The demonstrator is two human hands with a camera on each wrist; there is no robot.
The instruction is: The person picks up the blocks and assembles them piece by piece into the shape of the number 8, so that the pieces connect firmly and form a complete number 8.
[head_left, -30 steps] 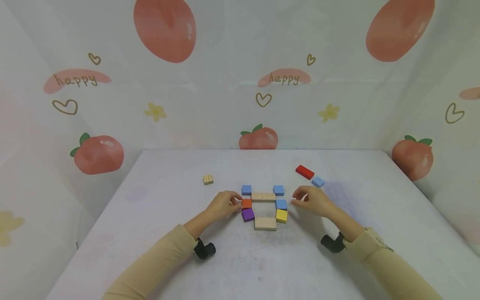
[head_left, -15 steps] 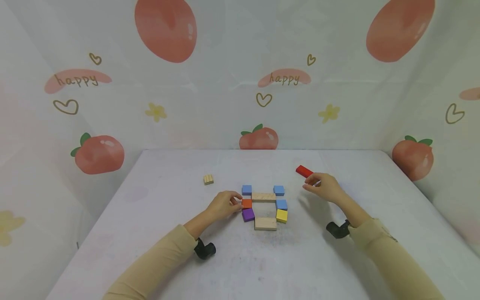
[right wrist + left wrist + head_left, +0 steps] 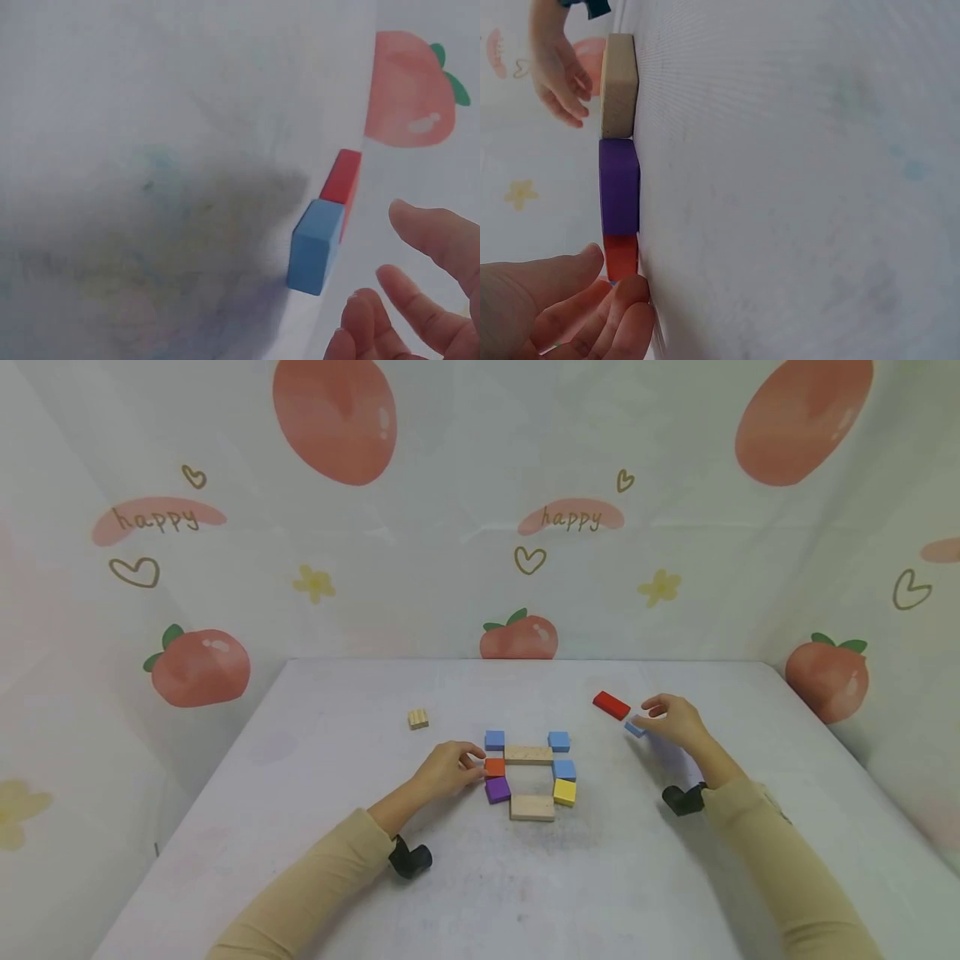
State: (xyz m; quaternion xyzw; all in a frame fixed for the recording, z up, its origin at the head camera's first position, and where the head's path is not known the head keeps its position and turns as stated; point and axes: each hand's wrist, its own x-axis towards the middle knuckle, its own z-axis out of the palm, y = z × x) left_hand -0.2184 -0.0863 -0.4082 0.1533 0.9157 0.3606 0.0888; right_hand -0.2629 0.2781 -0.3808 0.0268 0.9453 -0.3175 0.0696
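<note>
My left hand (image 3: pixel 447 770) is beside the orange block (image 3: pixel 495 767), thumb and fingers loosely bent and spread at its left side. The left wrist view shows the fingertips close to the orange block (image 3: pixel 621 256); whether they touch it I cannot tell. A purple block (image 3: pixel 498 790) sits just in front of it. My right hand (image 3: pixel 676 723) hovers over a loose blue block (image 3: pixel 635 727), fingers parted with nothing between them. In the right wrist view that blue block (image 3: pixel 313 247) stands apart from the fingers, near a long red block (image 3: pixel 342 180).
Two blue blocks, a blue block (image 3: pixel 564 769) and a yellow block (image 3: pixel 565 792) frame two plain wooden blocks, one at the back (image 3: pixel 528 755) and one in front (image 3: pixel 532 808). A striped wooden block (image 3: pixel 417 719) lies at the back left. A printed curtain hangs behind the table.
My right hand has moved right and away from the arrangement to over the loose blue block, its fingers parted. The left hand and the blocks stay where they were.
</note>
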